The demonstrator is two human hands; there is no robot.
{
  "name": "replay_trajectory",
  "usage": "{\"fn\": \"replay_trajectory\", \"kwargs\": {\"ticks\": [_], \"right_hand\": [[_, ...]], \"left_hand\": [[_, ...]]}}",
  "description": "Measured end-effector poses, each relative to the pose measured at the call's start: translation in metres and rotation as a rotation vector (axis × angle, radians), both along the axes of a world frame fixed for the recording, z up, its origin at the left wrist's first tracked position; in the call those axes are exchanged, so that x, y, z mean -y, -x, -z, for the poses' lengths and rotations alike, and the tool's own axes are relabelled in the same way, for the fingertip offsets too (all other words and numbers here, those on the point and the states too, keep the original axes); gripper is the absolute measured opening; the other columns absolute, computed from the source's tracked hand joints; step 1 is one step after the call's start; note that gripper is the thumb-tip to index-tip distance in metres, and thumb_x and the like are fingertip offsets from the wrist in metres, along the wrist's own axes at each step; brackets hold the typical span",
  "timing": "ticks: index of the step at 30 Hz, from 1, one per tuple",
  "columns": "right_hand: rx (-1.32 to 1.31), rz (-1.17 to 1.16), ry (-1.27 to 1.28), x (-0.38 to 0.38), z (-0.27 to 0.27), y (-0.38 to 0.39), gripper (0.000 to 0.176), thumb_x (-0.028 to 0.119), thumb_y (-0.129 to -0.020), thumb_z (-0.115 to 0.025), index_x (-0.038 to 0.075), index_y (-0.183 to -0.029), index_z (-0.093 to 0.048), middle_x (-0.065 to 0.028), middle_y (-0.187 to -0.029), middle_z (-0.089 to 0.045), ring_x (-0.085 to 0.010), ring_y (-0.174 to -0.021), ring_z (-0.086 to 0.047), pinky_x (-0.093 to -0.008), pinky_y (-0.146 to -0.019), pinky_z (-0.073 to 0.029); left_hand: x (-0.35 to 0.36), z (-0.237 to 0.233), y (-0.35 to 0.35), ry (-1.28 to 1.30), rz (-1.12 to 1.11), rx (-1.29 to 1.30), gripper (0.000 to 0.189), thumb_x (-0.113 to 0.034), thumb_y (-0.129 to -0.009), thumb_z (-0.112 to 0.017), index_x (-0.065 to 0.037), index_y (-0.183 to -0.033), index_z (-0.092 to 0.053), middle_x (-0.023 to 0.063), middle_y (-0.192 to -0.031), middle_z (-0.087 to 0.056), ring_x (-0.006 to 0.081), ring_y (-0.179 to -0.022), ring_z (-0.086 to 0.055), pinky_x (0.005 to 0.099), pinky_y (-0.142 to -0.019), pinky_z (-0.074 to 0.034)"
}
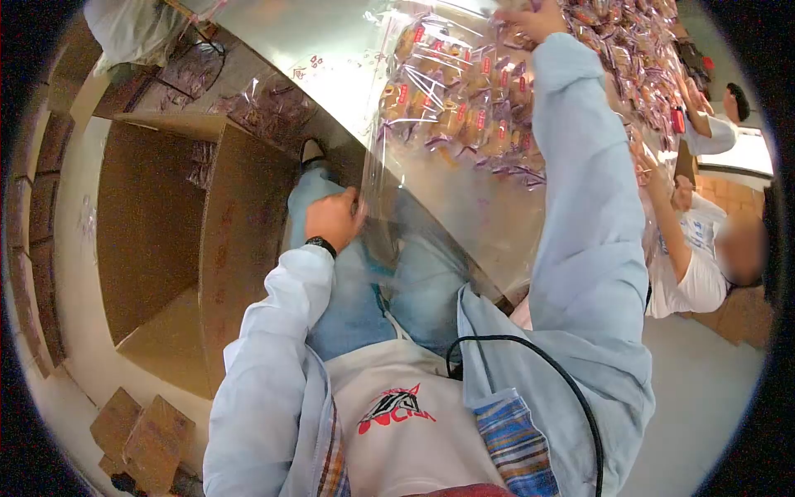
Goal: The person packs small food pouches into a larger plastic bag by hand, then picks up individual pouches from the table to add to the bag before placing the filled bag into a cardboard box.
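Observation:
A large clear plastic bag [393,178] lies over the table edge and hangs towards my legs. Inside or beneath its film are many small wrapped snack packets [464,103] with red labels and purplish wrappers. My left hand [333,219], with a black watch at the wrist, is closed on the bag's near left edge. At the top of the view my right hand [534,23] reaches over the far end of the bag, fingers bent on the film beside the packets; its fingertips are partly hidden.
An open cardboard box [157,224] stands to the left below the table [331,50]. More packets [621,50] are heaped at the back right. Two people work on the right, one in a white shirt [691,257]. Folded cardboard [153,435] lies on the floor at lower left.

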State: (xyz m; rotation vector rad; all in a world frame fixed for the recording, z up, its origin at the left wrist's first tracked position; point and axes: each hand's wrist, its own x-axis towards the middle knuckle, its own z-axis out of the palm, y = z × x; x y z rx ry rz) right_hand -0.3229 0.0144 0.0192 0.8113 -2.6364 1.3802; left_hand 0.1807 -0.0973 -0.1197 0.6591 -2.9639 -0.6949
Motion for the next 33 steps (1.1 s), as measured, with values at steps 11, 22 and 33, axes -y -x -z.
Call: {"fn": "replay_trajectory", "kwargs": {"ticks": [11,22,33], "right_hand": [[0.378,-0.259,0.417,-0.157,-0.111,-0.269,0.076,0.000,-0.074,-0.084,0.005,-0.142,-0.051,-0.0103,-0.131,-0.064,-0.0225,-0.119,-0.063,-0.0392,-0.101,-0.052],[1.343,-0.308,0.544,-0.191,-0.007,-0.453,0.075,0.000,-0.084,-0.081,0.007,-0.148,-0.043,-0.0073,-0.115,-0.067,-0.0197,-0.103,-0.068,-0.0364,-0.091,-0.055],[1.225,-0.314,0.484,-0.159,0.000,-0.375,0.081,-0.001,-0.090,-0.075,0.011,-0.160,-0.034,-0.0073,-0.112,-0.069,-0.0170,-0.091,-0.071,-0.0335,-0.083,-0.058]], "left_hand": [[-0.003,0.002,-0.022,-0.384,-0.346,-0.464,0.017,-0.024,-0.094,-0.072,-0.008,-0.097,-0.072,0.0057,-0.072,-0.067,0.0207,-0.061,-0.063,0.0359,-0.058,-0.048],[-0.041,-0.171,-0.006,0.247,0.235,-0.704,0.026,-0.010,-0.083,-0.072,-0.013,-0.110,-0.070,0.0080,-0.113,-0.066,0.0312,-0.111,-0.059,0.0481,-0.099,-0.042],[-0.050,-0.152,0.042,-0.115,0.068,-0.756,0.014,-0.014,-0.094,-0.069,-0.007,-0.105,-0.067,0.0112,-0.106,-0.066,0.0346,-0.101,-0.063,0.0436,-0.085,-0.052]]}}
